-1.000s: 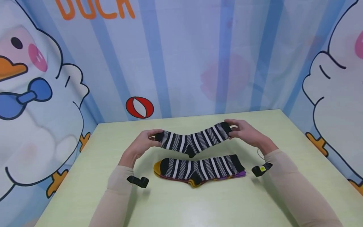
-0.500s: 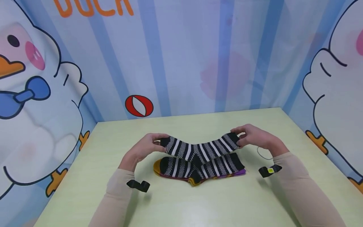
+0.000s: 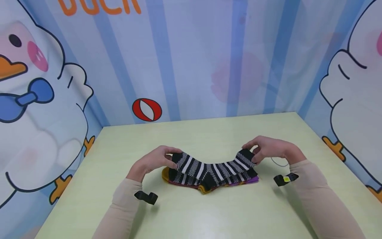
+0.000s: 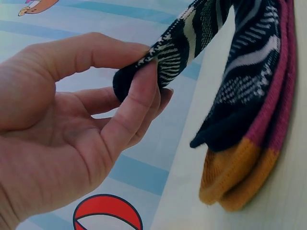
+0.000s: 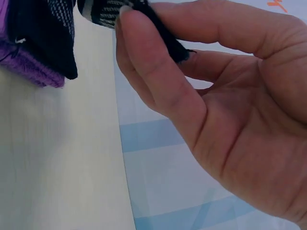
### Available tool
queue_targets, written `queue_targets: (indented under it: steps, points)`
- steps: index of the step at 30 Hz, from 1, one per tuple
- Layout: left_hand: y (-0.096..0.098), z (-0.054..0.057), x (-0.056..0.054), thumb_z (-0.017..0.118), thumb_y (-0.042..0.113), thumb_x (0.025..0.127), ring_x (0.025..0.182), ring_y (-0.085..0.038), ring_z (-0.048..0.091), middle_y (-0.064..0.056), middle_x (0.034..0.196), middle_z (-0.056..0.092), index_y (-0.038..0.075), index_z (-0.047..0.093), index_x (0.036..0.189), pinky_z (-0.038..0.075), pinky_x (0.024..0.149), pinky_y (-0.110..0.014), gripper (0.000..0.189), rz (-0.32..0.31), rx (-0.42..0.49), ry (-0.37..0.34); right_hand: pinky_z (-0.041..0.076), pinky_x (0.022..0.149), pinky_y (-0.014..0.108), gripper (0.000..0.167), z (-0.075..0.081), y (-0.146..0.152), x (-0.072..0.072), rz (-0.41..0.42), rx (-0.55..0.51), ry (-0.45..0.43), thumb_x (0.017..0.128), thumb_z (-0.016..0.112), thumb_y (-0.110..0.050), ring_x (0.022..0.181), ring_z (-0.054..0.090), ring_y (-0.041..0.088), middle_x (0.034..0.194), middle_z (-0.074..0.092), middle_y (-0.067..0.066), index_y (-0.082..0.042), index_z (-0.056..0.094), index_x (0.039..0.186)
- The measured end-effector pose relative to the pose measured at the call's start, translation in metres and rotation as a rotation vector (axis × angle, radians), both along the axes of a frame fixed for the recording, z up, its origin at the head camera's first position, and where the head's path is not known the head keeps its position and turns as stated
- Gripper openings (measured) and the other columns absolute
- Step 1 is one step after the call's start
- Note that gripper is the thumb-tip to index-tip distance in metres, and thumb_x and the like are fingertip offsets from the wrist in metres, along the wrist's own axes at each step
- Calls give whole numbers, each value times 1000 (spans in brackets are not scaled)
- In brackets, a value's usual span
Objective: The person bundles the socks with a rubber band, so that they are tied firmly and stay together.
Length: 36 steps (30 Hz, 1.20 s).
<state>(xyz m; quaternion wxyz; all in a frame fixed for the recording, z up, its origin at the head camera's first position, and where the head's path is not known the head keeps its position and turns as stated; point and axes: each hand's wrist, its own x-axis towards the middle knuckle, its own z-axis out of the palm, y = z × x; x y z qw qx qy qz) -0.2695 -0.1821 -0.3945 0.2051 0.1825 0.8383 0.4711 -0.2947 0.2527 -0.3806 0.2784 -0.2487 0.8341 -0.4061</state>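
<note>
A black sock with white stripes (image 3: 195,168) sags between my two hands, its middle low over a stack of socks. My left hand (image 3: 157,160) pinches its black toe end; in the left wrist view the thumb and fingers close round that tip (image 4: 125,81). My right hand (image 3: 270,147) pinches the black cuff end, seen also in the right wrist view (image 5: 175,45). Beneath lies another striped sock (image 3: 250,174), partly hidden by the held one. Under that, mustard and maroon socks (image 4: 240,175) and purple cuffs (image 5: 33,62) stick out.
The pale table (image 3: 197,215) carries the stack near its middle. A striped cloth backdrop (image 3: 194,59) with printed ducks rises behind and at both sides. Black wrist cameras (image 3: 146,197) sit on both sleeves, and a thin cable loop (image 3: 279,163) hangs by the right wrist.
Both hands have lowered the striped sock toward me and slightly right, from above and behind the stack to over it. Its middle now overlaps the upper sock of the stack.
</note>
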Motion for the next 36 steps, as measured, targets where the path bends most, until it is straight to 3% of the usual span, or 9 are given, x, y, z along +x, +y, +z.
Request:
queue_targets:
  steps: [6,11,21,30,36]
  points:
    - [-4,-2,0,75,6,85,104,-24,60,-13,132,58,5,59,138,46,100,-46,55,-1,-67,4,56,80,37,66,-3,-5,2,39,10,-3,84,71,3,91,70,25,142,48,31,15,42,142]
    - [-5,-4,0,76,5,84,102,-24,61,-11,127,61,5,59,137,45,100,-48,56,2,-84,-10,56,78,37,64,-4,-9,2,45,27,-10,83,72,4,95,67,25,129,59,21,11,47,141]
    - [-4,-9,0,79,5,82,102,-23,60,-12,135,56,6,60,135,46,98,-46,57,-31,-163,25,55,74,36,58,-8,-16,3,53,99,13,75,77,5,96,63,28,124,53,18,5,56,129]
    - [2,-12,1,80,2,81,100,-23,59,-10,129,56,8,62,134,49,92,-40,56,-3,-238,14,56,72,35,59,-15,-21,4,45,186,7,71,80,6,94,60,24,119,53,15,4,56,124]
    - [8,-12,3,80,1,81,103,-24,57,-10,125,58,8,62,133,51,89,-38,56,8,-296,29,58,70,38,67,-16,-23,8,-6,201,-48,69,82,7,97,60,25,130,46,21,1,52,129]
